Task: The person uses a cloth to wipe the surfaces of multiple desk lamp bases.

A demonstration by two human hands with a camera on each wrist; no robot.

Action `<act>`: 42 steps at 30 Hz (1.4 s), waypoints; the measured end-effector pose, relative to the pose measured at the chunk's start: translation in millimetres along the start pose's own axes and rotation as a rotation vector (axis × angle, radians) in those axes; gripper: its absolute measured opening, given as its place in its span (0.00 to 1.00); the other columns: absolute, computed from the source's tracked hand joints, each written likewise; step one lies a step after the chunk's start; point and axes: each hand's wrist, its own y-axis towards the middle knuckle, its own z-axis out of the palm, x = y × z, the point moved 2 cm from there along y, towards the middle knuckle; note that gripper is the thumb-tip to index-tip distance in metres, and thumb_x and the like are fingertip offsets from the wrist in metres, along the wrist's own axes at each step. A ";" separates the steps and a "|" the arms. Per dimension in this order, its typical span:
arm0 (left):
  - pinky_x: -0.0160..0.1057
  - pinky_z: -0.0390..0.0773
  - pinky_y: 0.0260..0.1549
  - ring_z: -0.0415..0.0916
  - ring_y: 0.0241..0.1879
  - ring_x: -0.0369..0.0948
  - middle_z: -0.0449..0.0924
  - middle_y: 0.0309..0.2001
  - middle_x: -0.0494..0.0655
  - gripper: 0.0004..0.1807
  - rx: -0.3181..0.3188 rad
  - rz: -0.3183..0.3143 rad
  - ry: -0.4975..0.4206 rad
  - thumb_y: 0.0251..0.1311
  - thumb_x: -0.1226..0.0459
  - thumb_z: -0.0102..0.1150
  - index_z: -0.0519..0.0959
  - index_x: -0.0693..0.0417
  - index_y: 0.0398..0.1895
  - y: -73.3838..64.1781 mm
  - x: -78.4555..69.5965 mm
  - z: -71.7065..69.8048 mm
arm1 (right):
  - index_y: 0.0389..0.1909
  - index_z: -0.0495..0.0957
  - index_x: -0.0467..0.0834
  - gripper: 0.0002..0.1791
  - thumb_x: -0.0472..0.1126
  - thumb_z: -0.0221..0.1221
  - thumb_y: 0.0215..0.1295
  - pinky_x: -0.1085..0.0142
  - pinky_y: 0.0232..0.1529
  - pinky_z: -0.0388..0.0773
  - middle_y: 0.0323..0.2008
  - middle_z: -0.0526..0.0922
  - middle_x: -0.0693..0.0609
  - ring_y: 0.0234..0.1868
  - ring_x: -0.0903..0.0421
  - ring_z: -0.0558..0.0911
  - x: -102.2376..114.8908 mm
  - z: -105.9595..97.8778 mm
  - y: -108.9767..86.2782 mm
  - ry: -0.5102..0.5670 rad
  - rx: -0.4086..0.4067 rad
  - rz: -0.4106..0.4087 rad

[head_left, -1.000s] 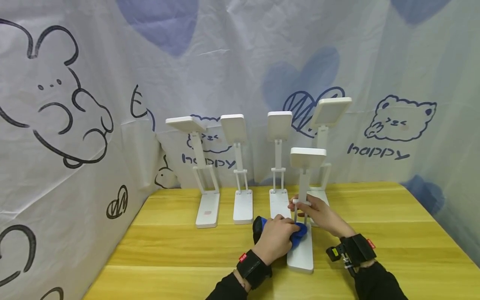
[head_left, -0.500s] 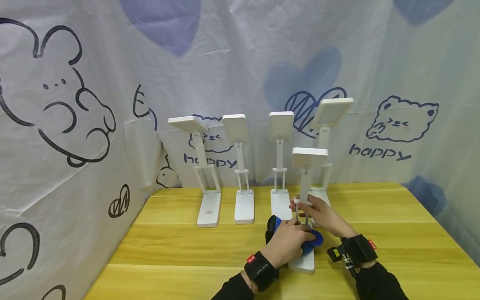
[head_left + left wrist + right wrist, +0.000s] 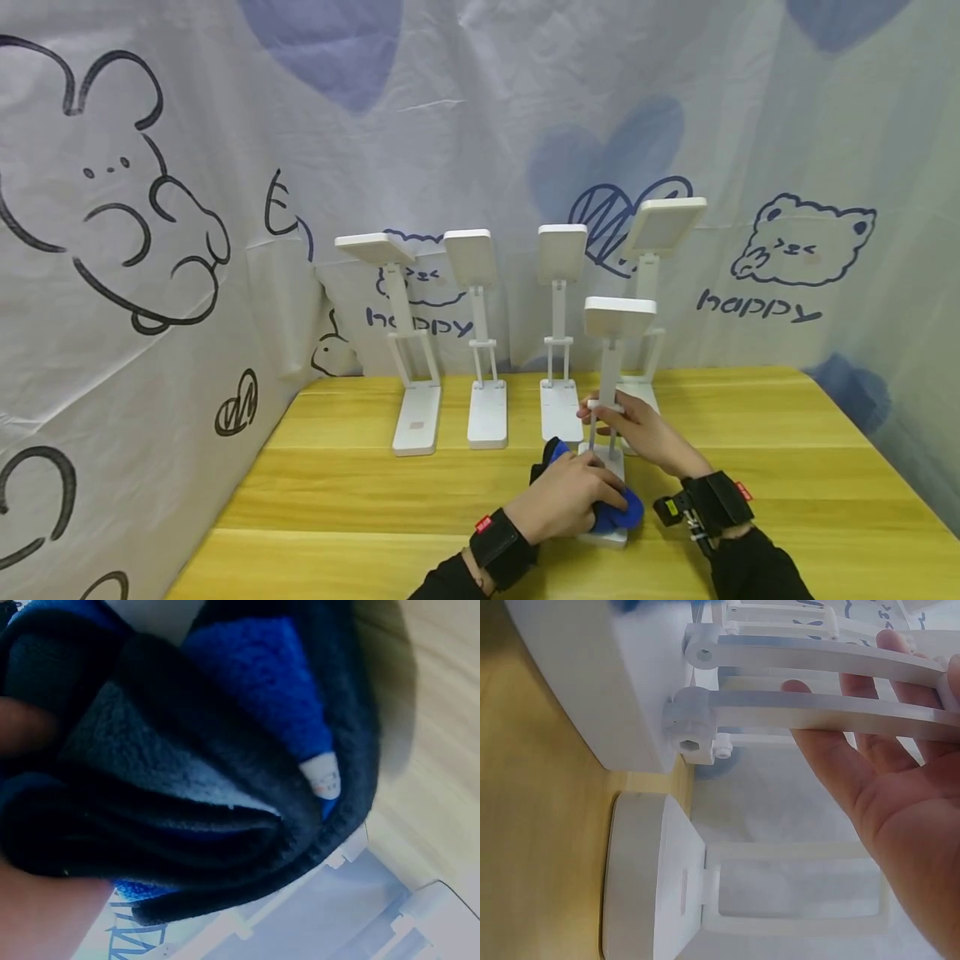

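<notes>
A white folding desk lamp (image 3: 619, 317) stands upright at the front of the group, its flat head tilted over its base. My right hand (image 3: 648, 432) grips it at the hinge of its two thin support arms; the right wrist view has the fingers behind those bars (image 3: 817, 709). With my left hand (image 3: 570, 498) I hold a bunched blue cloth (image 3: 628, 510) against the front part of the lamp's base (image 3: 603, 540), which is partly covered. Seen from the left wrist, the cloth (image 3: 255, 675) is folded, with black edging, a grey-looking inner side and a small white tag.
Several similar white lamps stand behind: one at far left (image 3: 417, 421), two nearer the middle (image 3: 487, 415) (image 3: 561, 408), and one behind the right hand (image 3: 666, 225). They rest on a wooden table (image 3: 337, 500). A printed curtain (image 3: 480, 150) hangs behind.
My left hand has wiped the cloth rightward, then down the lamp's base toward the front edge, uncovering the base's rear part. My right hand keeps its grip in the same spot.
</notes>
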 end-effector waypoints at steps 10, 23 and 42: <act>0.31 0.71 0.54 0.72 0.57 0.32 0.80 0.56 0.27 0.25 0.061 0.049 -0.054 0.58 0.73 0.59 0.85 0.31 0.49 -17.9 -6.2 -7.9 | 0.60 0.72 0.37 0.24 0.51 0.45 0.77 0.59 0.53 0.81 0.52 0.82 0.41 0.56 0.42 0.80 -0.8 0.7 0.4 0.001 -0.012 0.010; 0.35 0.73 0.54 0.74 0.54 0.34 0.83 0.51 0.27 0.24 0.044 -0.039 -0.045 0.53 0.75 0.61 0.88 0.34 0.42 -26.4 11.6 -14.6 | 0.61 0.72 0.37 0.25 0.52 0.46 0.77 0.61 0.53 0.81 0.52 0.82 0.43 0.57 0.43 0.80 -1.2 0.7 1.2 -0.005 -0.017 0.017; 0.39 0.78 0.39 0.76 0.42 0.37 0.83 0.49 0.33 0.20 -0.086 -0.293 0.184 0.57 0.67 0.63 0.84 0.32 0.50 -5.7 18.0 3.1 | 0.63 0.69 0.34 0.25 0.49 0.46 0.77 0.58 0.55 0.80 0.53 0.82 0.40 0.57 0.41 0.79 -1.2 2.2 0.9 0.006 0.000 0.001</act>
